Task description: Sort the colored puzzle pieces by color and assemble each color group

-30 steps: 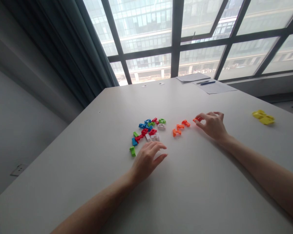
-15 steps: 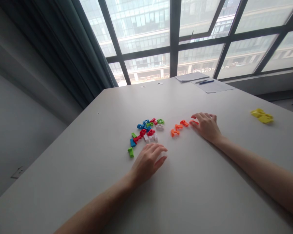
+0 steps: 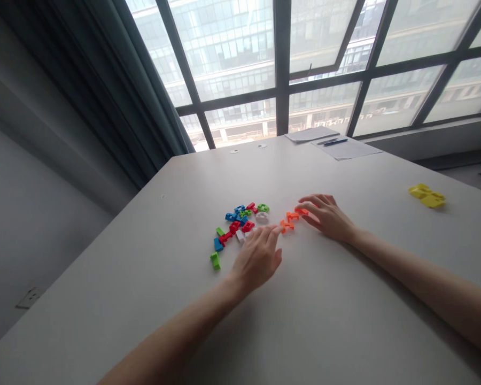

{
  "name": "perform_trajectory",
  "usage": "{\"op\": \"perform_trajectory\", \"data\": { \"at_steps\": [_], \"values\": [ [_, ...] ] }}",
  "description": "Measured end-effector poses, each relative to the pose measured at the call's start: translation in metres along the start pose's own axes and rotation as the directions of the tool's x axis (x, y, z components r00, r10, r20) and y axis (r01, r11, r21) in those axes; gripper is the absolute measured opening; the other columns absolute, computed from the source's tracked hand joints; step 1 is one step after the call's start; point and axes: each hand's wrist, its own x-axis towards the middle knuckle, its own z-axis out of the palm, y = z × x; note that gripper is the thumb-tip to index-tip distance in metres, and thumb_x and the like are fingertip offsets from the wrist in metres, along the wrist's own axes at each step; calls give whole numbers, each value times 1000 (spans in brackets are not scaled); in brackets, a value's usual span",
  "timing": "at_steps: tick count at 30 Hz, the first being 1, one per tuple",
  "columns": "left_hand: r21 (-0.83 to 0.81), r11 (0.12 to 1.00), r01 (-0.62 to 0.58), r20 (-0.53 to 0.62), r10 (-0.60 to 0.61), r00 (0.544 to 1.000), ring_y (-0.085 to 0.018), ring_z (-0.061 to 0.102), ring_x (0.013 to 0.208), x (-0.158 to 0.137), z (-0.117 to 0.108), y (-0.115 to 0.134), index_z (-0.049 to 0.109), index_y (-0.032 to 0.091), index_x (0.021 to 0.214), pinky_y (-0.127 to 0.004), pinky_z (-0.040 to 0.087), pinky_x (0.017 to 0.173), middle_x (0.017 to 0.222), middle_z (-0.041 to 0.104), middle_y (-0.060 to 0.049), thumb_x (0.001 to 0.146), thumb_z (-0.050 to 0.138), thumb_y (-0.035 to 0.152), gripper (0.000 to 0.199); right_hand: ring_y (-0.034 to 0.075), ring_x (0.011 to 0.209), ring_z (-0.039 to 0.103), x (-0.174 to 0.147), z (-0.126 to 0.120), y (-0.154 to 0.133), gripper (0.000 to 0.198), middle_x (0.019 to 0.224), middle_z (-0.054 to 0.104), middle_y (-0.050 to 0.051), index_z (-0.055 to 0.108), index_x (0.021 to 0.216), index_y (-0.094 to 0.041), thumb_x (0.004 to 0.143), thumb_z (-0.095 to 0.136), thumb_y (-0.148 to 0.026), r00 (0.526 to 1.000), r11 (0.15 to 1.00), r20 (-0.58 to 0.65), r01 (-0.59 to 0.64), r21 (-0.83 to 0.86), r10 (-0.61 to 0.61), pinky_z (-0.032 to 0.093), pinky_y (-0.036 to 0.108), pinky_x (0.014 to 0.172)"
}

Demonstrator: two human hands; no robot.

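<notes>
Orange pieces (image 3: 292, 216) lay between the left hand (image 3: 257, 255) and right hand (image 3: 329, 218) (thumbs and fingers apart), which had drawn nearer each other.

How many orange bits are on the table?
3 that I can see: the nearest orange bit by the left hand, the middle one just beyond that bit, and the farthest one at the right hand, which may hide more.

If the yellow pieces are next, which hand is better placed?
Probably the right hand: it is nearer the yellow pieces, on their side of the orange pieces. The left hand is farther off, by the multicoloured cluster.
</notes>
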Motion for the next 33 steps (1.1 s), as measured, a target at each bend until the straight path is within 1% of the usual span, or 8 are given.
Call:
{"op": "perform_trajectory", "data": {
  "at_steps": [3, 5, 8, 11, 15, 24, 33],
  "values": [
    [-104, 988, 117, -58, -123, 991, -30, 47, 129, 19, 16, -1, 36, 11, 135, -49, 43, 105, 133, 51, -20, 89, 51, 18, 49, 25, 115, 52, 2, 1, 0, 21, 127, 60, 8, 61, 111, -28, 96, 47, -29, 998, 999, 47, 47, 7, -47, 34, 44, 96],
    [-128, 982, 141, -54, -149, 987, -31, 46, 130, 26, 26, -4, 36, 8, 136, -49, 41, 107, 134, 50, -21, 90, 52, 22, 50, 25, 117, 51, 3, 1, 1, 18, 125, 62, 7, 62, 106, -27, 96, 48, -29, 997, 998, 50, 59, 20, -60, 33, 44, 97],
    [-127, 982, 139, -36, -144, 989, -30, 50, 127, 28, 33, -10, 38, 10, 135, -49, 42, 106, 132, 54, -19, 90, 55, 23, 49, 24, 117, 51, 2, 0, 3, 14, 119, 64, 6, 63, 99, -26, 95, 50, -29, 997, 998, 41, 58, 41, -59, 33, 43, 97],
    [-121, 985, 127, -25, -131, 991, -29, 55, 122, 25, 33, -15, 40, 13, 135, -48, 45, 103, 128, 58, -17, 90, 56, 24, 48, 23, 115, 52, 1, 0, 3, 12, 116, 65, 6, 62, 96, -25, 94, 51, -30, 999, 997, 25, 43, 64, -45, 33, 43, 96],
    [-124, 985, 120, -14, -123, 992, -27, 57, 119, 24, 31, -15, 44, 17, 132, -46, 47, 100, 123, 61, -14, 90, 58, 24, 45, 23, 113, 52, 1, 0, -1, 11, 113, 66, 6, 62, 93, -25, 93, 53, -32, 1000, 996, 5, 10, 93, -10, 34, 42, 96],
    [-153, 980, 130, -49, -139, 989, -26, 62, 108, 25, 31, -14, 50, 18, 126, -44, 50, 93, 113, 65, -11, 88, 63, 26, 41, 25, 117, 51, 0, 0, -14, 9, 116, 66, 5, 65, 92, -27, 90, 58, -32, 999, 986, 24, 44, 160, -48, 36, 43, 96],
    [-141, 982, 127, -31, -133, 991, -25, 60, 110, 25, 29, -13, 54, 17, 122, -43, 49, 94, 113, 65, -11, 88, 64, 29, 38, 24, 114, 53, -1, 0, -15, 12, 113, 66, 6, 65, 93, -27, 92, 56, -33, 998, 982, 43, 31, 188, -40, 37, 43, 95]
  ]
}}
